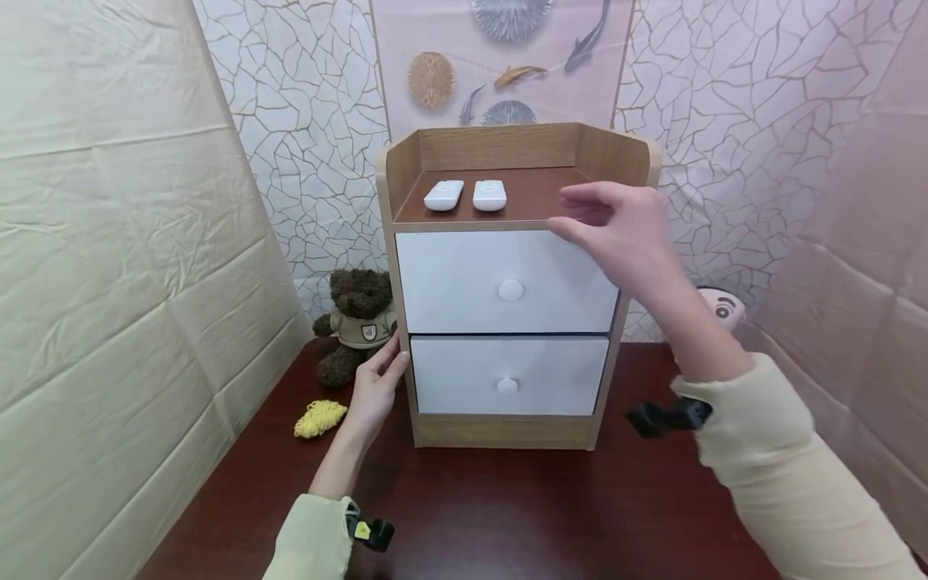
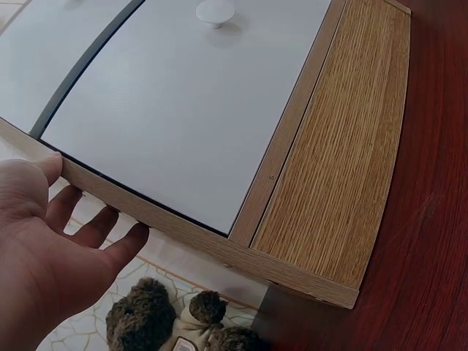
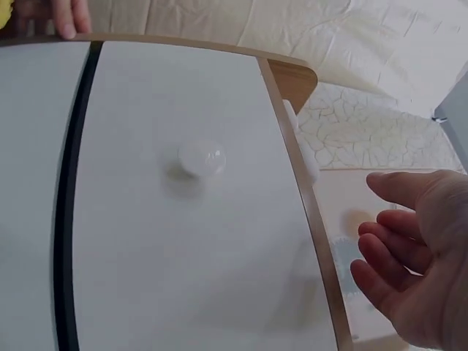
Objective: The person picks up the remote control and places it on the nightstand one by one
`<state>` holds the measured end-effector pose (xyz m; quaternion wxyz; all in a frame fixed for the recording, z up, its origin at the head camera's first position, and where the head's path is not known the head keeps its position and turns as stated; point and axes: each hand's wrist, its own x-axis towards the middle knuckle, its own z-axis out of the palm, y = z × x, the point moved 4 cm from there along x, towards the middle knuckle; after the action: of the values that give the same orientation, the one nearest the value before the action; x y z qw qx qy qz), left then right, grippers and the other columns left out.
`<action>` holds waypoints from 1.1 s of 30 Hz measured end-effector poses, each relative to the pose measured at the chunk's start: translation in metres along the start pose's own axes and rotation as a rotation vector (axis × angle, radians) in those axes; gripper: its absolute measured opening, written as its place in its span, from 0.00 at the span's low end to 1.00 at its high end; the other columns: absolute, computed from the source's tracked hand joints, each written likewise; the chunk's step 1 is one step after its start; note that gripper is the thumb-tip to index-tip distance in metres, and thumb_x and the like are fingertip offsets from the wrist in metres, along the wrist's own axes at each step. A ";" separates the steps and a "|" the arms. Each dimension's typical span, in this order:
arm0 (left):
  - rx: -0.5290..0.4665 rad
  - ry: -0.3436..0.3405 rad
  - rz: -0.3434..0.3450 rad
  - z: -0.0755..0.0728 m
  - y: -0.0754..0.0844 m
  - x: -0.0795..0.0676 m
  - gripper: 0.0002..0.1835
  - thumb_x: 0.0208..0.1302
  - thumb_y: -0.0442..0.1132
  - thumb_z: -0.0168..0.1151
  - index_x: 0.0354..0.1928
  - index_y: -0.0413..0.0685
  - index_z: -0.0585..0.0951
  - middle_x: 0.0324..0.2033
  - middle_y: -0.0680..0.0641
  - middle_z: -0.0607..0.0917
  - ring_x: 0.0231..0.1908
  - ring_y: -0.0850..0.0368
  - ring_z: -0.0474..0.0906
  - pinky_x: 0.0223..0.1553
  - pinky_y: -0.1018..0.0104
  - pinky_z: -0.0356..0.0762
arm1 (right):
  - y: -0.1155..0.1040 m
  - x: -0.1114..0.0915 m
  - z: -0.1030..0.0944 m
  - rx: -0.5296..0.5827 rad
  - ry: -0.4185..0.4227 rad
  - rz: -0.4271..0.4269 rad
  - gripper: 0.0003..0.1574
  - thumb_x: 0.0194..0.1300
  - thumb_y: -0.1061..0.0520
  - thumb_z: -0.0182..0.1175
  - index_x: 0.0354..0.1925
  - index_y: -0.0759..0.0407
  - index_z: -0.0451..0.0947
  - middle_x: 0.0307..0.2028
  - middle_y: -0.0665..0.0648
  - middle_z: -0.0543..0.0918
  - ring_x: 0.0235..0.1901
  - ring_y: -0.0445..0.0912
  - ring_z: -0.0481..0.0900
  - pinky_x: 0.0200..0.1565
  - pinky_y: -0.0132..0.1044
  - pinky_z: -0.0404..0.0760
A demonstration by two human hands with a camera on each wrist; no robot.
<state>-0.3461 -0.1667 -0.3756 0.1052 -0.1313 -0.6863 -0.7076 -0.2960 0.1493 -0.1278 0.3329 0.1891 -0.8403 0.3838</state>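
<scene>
Well, the wood-grained cabinet (image 1: 503,432) with two white drawers (image 1: 464,282) stands toward the desk's (image 1: 507,515) far edge. The person's left hand (image 1: 375,388) touches its left side, fingers spread apart. The right hand (image 1: 627,234) hangs near its top right, thumb and fingers apart around nothing. Two white objects (image 1: 444,196) lie side by side on top; a teddy bear (image 1: 358,310) sits by the desk's far left corner.
</scene>
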 end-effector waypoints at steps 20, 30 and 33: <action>0.038 0.009 -0.038 -0.008 0.000 -0.003 0.31 0.82 0.40 0.52 0.80 0.44 0.58 0.78 0.43 0.58 0.76 0.45 0.55 0.70 0.42 0.62 | 0.142 -0.139 -0.070 0.023 0.153 0.190 0.28 0.58 0.61 0.78 0.58 0.56 0.86 0.36 0.23 0.82 0.35 0.21 0.81 0.35 0.15 0.77; 0.024 0.002 -0.025 -0.001 0.000 -0.002 0.31 0.82 0.40 0.52 0.80 0.44 0.57 0.78 0.43 0.57 0.75 0.44 0.56 0.70 0.43 0.63 | 0.223 -0.198 -0.083 -0.156 0.151 0.254 0.29 0.58 0.60 0.77 0.56 0.71 0.82 0.30 0.17 0.76 0.29 0.16 0.74 0.32 0.13 0.71; 0.026 0.002 -0.025 0.001 -0.001 -0.002 0.31 0.82 0.40 0.53 0.80 0.45 0.58 0.78 0.43 0.57 0.75 0.44 0.57 0.70 0.43 0.64 | 0.244 -0.211 -0.085 -0.202 0.134 0.297 0.31 0.59 0.60 0.77 0.56 0.73 0.81 0.26 0.24 0.80 0.27 0.16 0.72 0.30 0.14 0.70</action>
<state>-0.3449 -0.1660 -0.3768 0.0991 -0.1206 -0.6969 -0.7000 -0.2514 0.3825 -0.3622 0.3451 0.0026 -0.8692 0.3542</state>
